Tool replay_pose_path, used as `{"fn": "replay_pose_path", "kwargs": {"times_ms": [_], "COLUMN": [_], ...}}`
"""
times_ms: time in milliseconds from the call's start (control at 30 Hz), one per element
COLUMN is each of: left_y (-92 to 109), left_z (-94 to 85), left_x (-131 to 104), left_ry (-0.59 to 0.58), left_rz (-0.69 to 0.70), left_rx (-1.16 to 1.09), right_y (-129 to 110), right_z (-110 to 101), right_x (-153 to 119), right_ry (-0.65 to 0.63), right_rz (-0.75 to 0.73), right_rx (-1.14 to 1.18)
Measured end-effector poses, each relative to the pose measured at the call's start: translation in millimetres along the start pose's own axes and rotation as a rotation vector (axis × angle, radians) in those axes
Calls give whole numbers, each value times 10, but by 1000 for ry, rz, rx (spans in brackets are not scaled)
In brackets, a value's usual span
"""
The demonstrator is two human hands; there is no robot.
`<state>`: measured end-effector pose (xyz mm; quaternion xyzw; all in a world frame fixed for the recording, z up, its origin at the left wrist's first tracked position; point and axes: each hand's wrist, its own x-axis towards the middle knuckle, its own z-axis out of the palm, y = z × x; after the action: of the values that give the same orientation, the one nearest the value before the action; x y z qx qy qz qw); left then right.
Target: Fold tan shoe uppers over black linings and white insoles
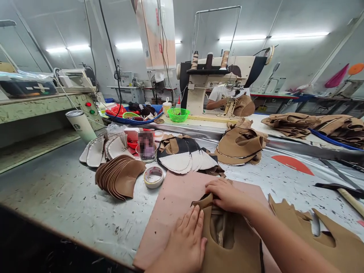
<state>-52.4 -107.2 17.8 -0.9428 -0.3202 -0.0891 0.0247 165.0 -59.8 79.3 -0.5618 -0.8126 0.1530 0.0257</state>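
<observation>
A brown fabric piece (241, 250) with a rounded opening lies on a pink board (173, 201). My left hand (187, 235) rests flat on the piece's left edge and the board, its fingers stretched out. At the piece's top edge my right hand (227, 195) has its fingers curved over the cloth, and their tips are partly hidden by the fold. Dark edging shows along the fabric's top and right side. More brown cut pieces (335, 242) lie to the right of the board.
Stacked brown curved pieces (121, 176), a tape roll (154, 177), black-and-white pieces (184, 155) and a brown stack (240, 144) surround the board's far side. A hammer (349, 197) lies right. Behind stand a tumbler (81, 125), green basket (178, 114), sewing machine (199, 94) and a person (220, 98).
</observation>
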Motion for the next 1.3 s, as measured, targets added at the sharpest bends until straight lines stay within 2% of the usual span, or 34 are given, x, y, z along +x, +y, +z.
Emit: {"fn": "replay_pose_path", "kwargs": {"times_ms": [233, 433, 667, 867, 1067, 1233, 1300], "left_y": [-19, -57, -90, -68, -76, -98, -95], "left_z": [-94, -130, -246, -287, -327, -346, -355], "left_x": [80, 154, 262, 307, 387, 392, 395], "left_ry": [-117, -175, -254, -213, -162, -197, -206], "left_rz": [12, 47, 80, 69, 17, -2, 2], "left_rx": [-2, -17, -103, -182, -287, -354, -347], "right_y": [43, 14, 1, 6, 21, -68, -107], "right_z": [-217, -135, -163, -114, -7, -7, -25], "right_x": [112, 187, 95, 34, 67, 53, 40], "right_ry": [-253, -143, -164, -101, -54, 44, 41], "right_rz": [154, 143, 154, 94, 48, -20, -11], "right_rx": [-86, -183, -104, 38, -6, 13, 42]}}
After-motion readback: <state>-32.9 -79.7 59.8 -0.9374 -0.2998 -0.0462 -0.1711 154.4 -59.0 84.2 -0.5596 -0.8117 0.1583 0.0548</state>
